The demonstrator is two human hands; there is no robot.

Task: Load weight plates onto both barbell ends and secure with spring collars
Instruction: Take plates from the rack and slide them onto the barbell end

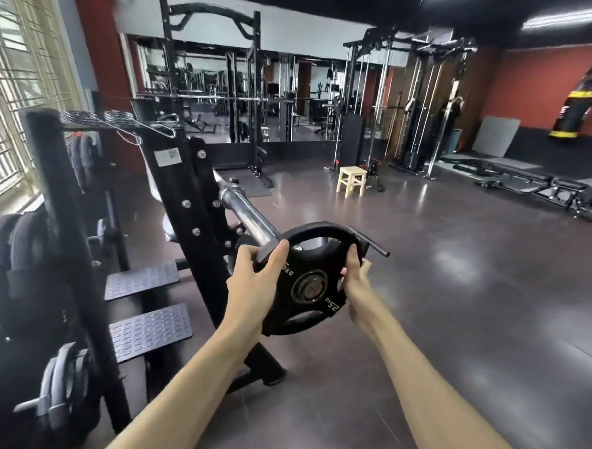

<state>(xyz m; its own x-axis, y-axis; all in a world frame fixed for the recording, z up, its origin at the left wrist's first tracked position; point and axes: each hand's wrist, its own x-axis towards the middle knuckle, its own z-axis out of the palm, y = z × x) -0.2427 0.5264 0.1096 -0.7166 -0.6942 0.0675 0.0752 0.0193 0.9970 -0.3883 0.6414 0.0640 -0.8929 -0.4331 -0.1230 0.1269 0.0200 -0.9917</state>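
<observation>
Left hand (pixel 256 277): fingers curled over the rim of the plate (pixel 307 280). Right hand (pixel 355 273): fingers clamped on the opposite rim.
Plate: black, held at the tip of the bar (pixel 245 214); the hole appears not yet seated on the sleeve.
Handling: keep the plate square to the bar, centre the hole, slide evenly with both hands.
Collars (pixel 120 120): on top of the rack (pixel 183 197), unused.
Floor (pixel 455 301): dark, glossy.
Room: mirrors, stool (pixel 351 181), benches.
</observation>
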